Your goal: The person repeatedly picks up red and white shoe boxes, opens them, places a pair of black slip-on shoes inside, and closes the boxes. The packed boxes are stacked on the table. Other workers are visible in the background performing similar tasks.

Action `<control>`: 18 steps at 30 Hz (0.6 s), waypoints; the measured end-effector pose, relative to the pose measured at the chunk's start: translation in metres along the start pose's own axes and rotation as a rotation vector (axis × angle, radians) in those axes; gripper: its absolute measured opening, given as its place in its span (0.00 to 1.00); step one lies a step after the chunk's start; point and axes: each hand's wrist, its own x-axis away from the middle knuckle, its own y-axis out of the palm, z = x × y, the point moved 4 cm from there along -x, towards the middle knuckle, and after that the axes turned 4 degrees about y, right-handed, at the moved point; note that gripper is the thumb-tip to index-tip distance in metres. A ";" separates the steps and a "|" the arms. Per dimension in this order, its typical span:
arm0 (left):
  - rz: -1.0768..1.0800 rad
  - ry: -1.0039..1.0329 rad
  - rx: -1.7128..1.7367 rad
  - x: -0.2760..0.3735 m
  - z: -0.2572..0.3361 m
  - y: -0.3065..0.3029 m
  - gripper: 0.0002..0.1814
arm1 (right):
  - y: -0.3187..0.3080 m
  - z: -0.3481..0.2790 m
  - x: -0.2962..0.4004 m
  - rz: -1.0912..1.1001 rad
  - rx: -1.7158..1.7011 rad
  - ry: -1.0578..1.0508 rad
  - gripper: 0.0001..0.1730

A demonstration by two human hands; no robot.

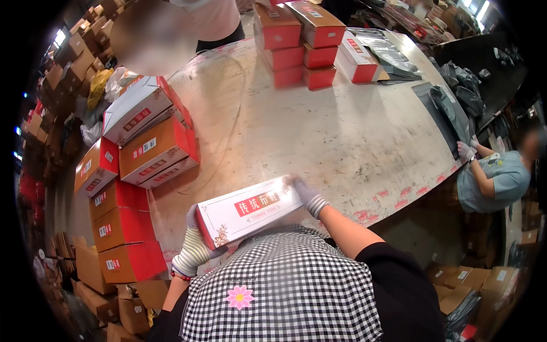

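Observation:
A white and red cardboard shoebox (pixel 252 209), printed with writing and brown flowers, is held between both my gloved hands at the near edge of the worktable (pixel 282 137). My left hand (pixel 196 243), in a striped knit glove, grips its red left end, fingers partly under it. My right hand (pixel 308 194), also gloved, holds the opposite end and looks slightly blurred. The box is tilted, its right end farther from me. To the left stand stacked shoeboxes (pixel 156 147) with brown, white and red faces.
More red and brown boxes (pixel 124 231) are stacked at the near left. Across the table are red shoeboxes (pixel 284 38), a white shoebox (pixel 357 55) and grey plastic mailing bags (pixel 389 51). One person stands at the far side; another (pixel 491 175) handles a dark bag at the right.

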 end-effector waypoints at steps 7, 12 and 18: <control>0.315 0.147 0.229 0.014 -0.022 -0.017 0.51 | 0.055 -0.083 0.044 -0.074 -0.309 0.216 0.25; 0.340 0.156 0.662 0.008 -0.041 0.004 0.48 | 0.017 -0.128 0.068 -0.002 0.221 -0.247 0.26; 0.303 0.337 0.388 -0.014 -0.017 0.045 0.51 | 0.003 -0.092 0.058 0.527 -0.605 -0.268 0.12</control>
